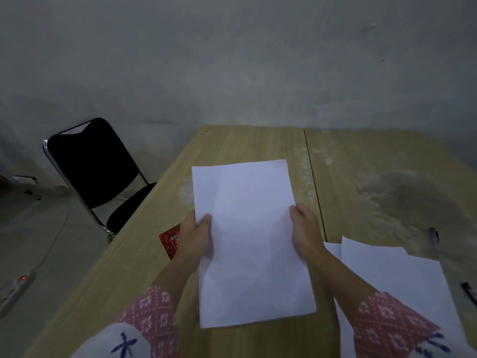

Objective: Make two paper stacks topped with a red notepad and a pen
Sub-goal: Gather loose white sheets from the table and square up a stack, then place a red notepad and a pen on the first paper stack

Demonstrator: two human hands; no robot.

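A white paper sheet (251, 241) is held above the wooden table (154, 254), long side running away from the person. All positions below are given relative to this sheet.

Left hand (195, 239): grip closed on the sheet's left edge, thumb on top, remaining fingers hidden beneath the paper. Right hand (305, 235): grip closed on the sheet's right edge, thumb on top, the other fingers underneath. Both wrists emerge from pink patterned sleeves (154, 316).

The red notepad (171, 241) lies on the table just left of the sheet, partly covered by the left hand; only its outer corner shows.

To the right of the sheet, near its lower corner, loose white papers (392, 277) lie overlapping on the table, edges not aligned. Whether the held sheet is one page or several cannot be told.

A dark pen (433, 235) lies on the table well to the right of the sheet, beyond the loose papers. A second dark pen (469, 293) lies at the right frame edge, beside the loose papers.

A black chair (95, 164) stands on the floor to the left of the sheet, beyond the table edge.
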